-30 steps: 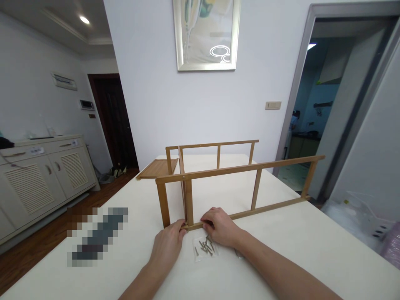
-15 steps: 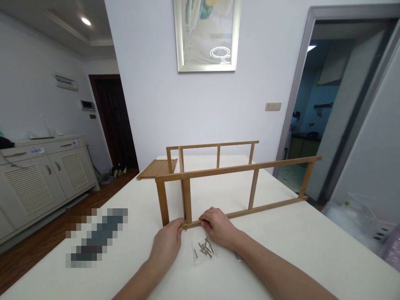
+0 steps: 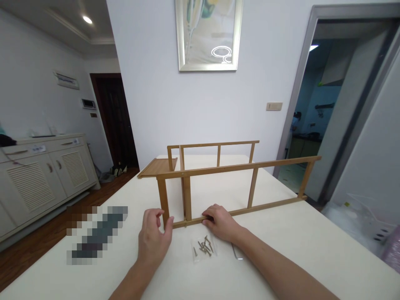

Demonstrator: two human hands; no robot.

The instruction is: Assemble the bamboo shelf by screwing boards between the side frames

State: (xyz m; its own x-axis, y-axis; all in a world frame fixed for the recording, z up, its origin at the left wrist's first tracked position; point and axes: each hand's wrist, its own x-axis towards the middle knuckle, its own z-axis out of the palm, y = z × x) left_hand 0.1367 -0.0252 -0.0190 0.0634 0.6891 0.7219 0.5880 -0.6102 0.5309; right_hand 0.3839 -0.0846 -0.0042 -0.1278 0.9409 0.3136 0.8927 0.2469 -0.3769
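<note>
A wooden shelf frame (image 3: 215, 169) stands on its side on the white table, two ladder-like sides joined by a crosspiece near the left end. My left hand (image 3: 153, 239) is open, thumb and fingers apart, just beside the frame's front left corner. My right hand (image 3: 221, 223) is closed around the near bottom rail, right of the crosspiece. A small fastener sticks out of that rail below the crosspiece. Between my hands and nearer me lies a clear plastic bag of several screws (image 3: 204, 246). Partly hidden by my right forearm is a hex key (image 3: 237, 254).
A slatted wooden panel (image 3: 153, 168) lies at the frame's far left end. On the table's left (image 3: 100, 233) a dark item is pixelated. A white cabinet (image 3: 46, 166) stands left, a doorway (image 3: 309, 104) opens right, and a white plastic basket (image 3: 371, 221) is at the right edge.
My left hand has let go of the rail by the crosspiece and moved left, its fingers opening. My right hand stays on the rail. More of the hex key shows.
</note>
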